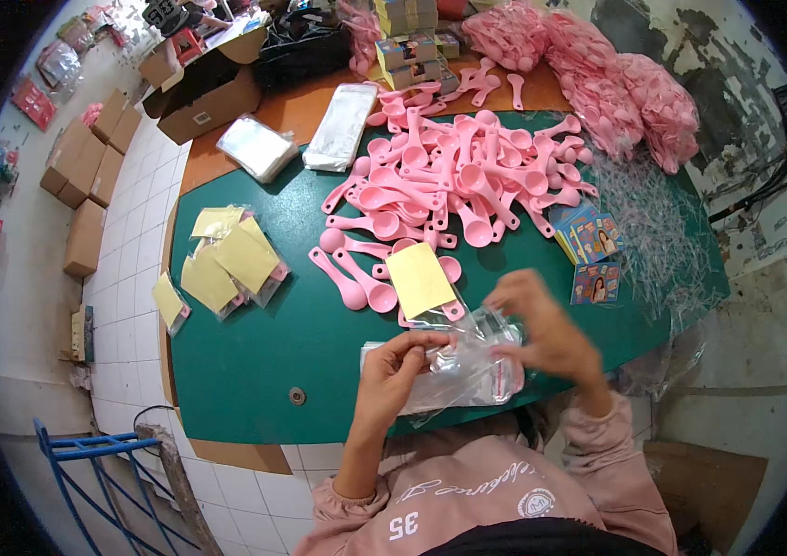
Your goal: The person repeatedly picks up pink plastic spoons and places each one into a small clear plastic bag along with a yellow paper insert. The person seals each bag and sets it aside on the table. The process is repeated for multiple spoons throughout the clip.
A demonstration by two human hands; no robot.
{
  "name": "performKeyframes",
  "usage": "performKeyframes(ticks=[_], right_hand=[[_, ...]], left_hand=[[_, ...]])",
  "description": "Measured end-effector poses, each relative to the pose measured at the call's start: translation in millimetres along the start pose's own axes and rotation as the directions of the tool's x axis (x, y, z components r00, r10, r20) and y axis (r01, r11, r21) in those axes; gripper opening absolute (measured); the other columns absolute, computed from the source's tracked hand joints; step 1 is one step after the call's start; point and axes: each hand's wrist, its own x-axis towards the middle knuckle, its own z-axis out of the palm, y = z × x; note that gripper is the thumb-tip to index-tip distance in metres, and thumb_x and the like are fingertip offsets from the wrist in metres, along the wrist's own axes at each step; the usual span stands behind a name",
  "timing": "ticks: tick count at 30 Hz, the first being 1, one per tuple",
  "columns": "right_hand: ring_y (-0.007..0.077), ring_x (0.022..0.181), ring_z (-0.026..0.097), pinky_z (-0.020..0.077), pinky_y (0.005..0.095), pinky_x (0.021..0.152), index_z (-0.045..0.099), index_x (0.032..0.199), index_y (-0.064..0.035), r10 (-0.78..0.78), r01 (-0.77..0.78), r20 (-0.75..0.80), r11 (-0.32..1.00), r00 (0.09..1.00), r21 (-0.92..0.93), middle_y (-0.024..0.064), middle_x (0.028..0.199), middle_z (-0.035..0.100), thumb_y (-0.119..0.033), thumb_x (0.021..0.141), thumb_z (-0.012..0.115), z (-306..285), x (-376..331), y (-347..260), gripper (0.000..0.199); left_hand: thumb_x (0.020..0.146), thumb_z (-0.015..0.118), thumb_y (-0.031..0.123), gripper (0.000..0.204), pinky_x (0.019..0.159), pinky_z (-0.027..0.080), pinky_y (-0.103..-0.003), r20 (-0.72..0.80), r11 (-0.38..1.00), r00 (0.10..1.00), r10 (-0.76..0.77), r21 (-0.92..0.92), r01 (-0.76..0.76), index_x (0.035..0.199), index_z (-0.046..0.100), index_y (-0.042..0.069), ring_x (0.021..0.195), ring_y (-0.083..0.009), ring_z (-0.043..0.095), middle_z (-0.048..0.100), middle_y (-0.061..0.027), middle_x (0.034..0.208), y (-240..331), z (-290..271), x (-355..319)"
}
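Note:
My left hand (394, 369) is closed in a pinch on the edge of a clear plastic bag (456, 357) near the table's front edge. Beside the bag my right hand (551, 332) is smeared by motion, its thumb by the bag and its fingertips bent above; whether it grips anything is unclear. Just beyond the hands lies a yellow card (419, 281) with a pink measuring spoon (454, 310) partly under it. Beneath my hands is a stack of clear bags (495, 387). A large heap of pink spoons (449, 176) covers the middle of the table.
Packed bags with yellow cards (231, 259) lie to the left on the green table (236, 380). Printed cards (595, 283) and clear plastic scraps (648, 222) are at right. Farther back are bag stacks (341, 127), a carton (208, 97) and sacks of spoons (597, 88).

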Motion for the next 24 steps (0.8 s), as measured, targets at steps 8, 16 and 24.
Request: performKeyframes(ticks=[8,16,24], right_hand=[[0.0216,0.074,0.053,0.0447,0.0309,0.067,0.057,0.087,-0.0014,0.082,-0.070,-0.081,0.987,0.993,0.143,0.0097,0.089,0.046,-0.002,0.072,0.064,34.7,-3.1,5.0,0.017],[0.0122,0.077,0.057,0.0491,0.0253,0.068,0.056,0.086,0.0010,0.346,-0.368,0.131,0.824,0.929,0.431,0.0051,0.087,0.055,-0.006,0.078,0.063,35.0,-1.7,13.4,0.013],[0.0123,0.071,0.062,0.0513,0.0235,0.060,0.049,0.087,0.0037,0.506,-0.462,0.091,0.680,0.858,0.569,0.0076,0.077,0.059,-0.007,0.083,0.058,49.3,8.3,-0.6,0.014]], left_hand=[[0.089,0.044,0.004,0.017,0.073,0.051,-0.026,0.091,0.992,0.993,-0.081,-0.085,0.089,0.101,0.055,-0.001,0.095,-0.0179,0.060,0.061,-0.0082,0.100,1.7,-10.2,-6.4],[0.079,0.061,0.006,0.015,0.063,0.052,-0.027,-0.029,0.799,0.976,0.217,0.579,-0.161,0.091,0.055,-0.001,0.080,-0.0189,0.063,0.060,-0.0096,0.086,-3.2,-3.6,-1.8],[0.078,0.065,0.009,0.019,0.058,0.050,-0.023,-0.111,0.733,0.928,0.356,0.649,-0.204,0.089,0.054,-0.002,0.068,-0.0163,0.061,0.059,-0.0080,0.081,-19.8,-7.3,5.9]])
